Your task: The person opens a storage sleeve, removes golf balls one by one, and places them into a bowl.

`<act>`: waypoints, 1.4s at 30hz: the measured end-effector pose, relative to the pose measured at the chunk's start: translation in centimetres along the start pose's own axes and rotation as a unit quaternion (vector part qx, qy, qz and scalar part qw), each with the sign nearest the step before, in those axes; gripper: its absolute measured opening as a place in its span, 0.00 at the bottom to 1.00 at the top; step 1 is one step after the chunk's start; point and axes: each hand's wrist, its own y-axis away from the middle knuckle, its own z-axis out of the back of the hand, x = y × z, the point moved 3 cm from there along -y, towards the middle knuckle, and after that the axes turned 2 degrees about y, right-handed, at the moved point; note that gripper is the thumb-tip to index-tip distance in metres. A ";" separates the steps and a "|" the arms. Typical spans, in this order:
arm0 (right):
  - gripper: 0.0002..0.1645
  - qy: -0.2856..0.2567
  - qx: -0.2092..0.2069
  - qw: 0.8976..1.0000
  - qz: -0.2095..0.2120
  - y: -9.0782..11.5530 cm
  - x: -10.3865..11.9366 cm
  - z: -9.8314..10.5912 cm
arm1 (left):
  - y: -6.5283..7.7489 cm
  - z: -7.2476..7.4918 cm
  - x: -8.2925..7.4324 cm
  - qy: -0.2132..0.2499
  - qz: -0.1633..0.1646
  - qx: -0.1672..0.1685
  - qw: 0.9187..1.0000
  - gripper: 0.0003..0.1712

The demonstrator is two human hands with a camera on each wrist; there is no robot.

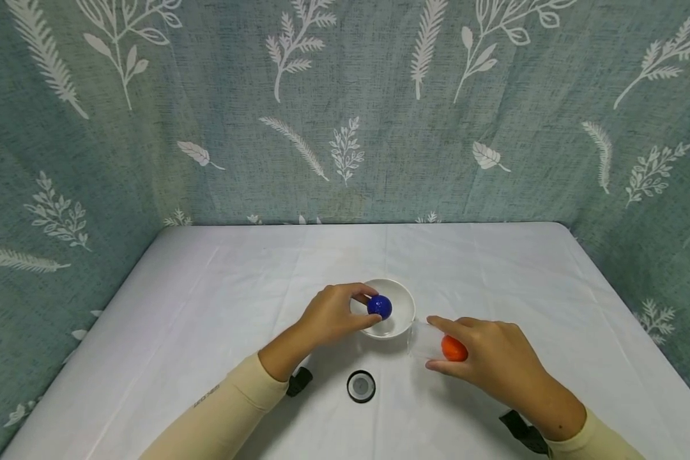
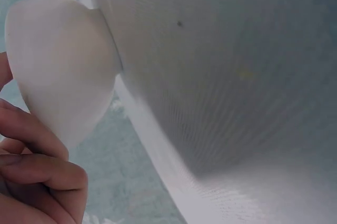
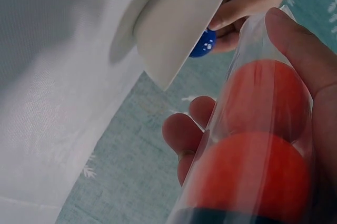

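Blue-green woven-look fabric (image 1: 379, 115), printed with pale leaf sprigs, hangs in soft folds around a bench (image 1: 218, 294) covered in lightly creased white cloth. Cream sleeves (image 1: 224, 406) end at the wrists of both hands. The right hand (image 1: 489, 351) curls its fingers around a smooth, clear tube (image 1: 423, 342), thumb along one side and fingertips on the other, the tube's end pointing towards the bowl. The left hand (image 1: 336, 314) pinches with thumb and fingers parted by a ball's width. Between the hands, the round white bowl (image 1: 404, 313) has a plain, curved wall and a thin rim. A flat disc (image 1: 360, 386), black-rimmed with a grey centre, lies nearer the person. Two round orange balls (image 3: 253, 171) sit in line inside the tube. The glossy blue ball (image 1: 381, 307) is between the left fingertips, at the bowl's mouth.
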 end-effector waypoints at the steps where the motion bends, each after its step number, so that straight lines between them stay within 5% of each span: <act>1: 0.38 0.001 0.001 1.000 0.001 0.0 0.0 0.0 | -0.1 -0.1 0.0 -0.004 0.001 0.004 1.000 0.22; 26: 0.37 0.000 -0.024 0.999 0.026 0.1 -0.1 0.0 | -1.0 -0.8 -0.2 -0.074 0.032 0.047 0.996 0.24; 31: 0.37 -0.001 -0.021 0.999 0.026 0.1 0.0 0.1 | -0.2 -0.4 -0.6 -0.093 0.031 0.024 0.995 0.24; 37: 0.37 -0.001 -0.037 0.999 0.030 0.2 0.0 0.3 | 2.0 0.0 -2.4 -0.016 -0.014 -0.040 0.999 0.16; 42: 0.37 -0.001 -0.071 0.997 0.043 0.4 0.0 0.3 | 3.5 -0.8 -4.1 0.080 -0.073 -0.032 0.994 0.11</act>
